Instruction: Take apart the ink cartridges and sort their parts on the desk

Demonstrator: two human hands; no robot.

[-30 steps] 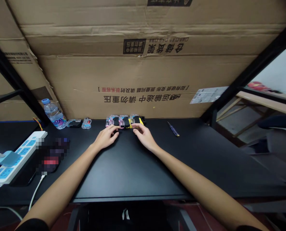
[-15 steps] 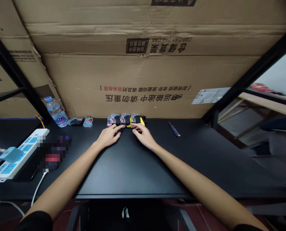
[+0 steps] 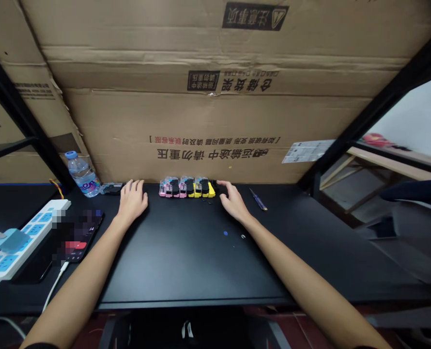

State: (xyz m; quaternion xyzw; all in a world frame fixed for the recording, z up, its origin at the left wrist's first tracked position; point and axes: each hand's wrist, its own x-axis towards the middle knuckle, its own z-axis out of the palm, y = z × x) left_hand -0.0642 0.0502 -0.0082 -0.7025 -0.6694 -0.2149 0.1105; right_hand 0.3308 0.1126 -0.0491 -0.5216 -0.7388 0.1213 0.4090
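Cases (image 3: 187,187) of pink, yellow and black plastic form a row along the worktop's (image 3: 172,261) back. The right hand (image 3: 234,201) is beside the row's right end, fingers parted; the left hand (image 3: 131,199), near a black-and-clear case (image 3: 112,188), hides any grip.

Arms (image 3: 86,274) (image 3: 299,264) stretched forward; hands (image 3: 131,201) (image 3: 234,201) well apart, left palm down, right thumb spread.

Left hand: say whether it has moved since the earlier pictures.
Yes: against the water bottle, the left hand has moved left, toward it and away from the pink and yellow pieces.
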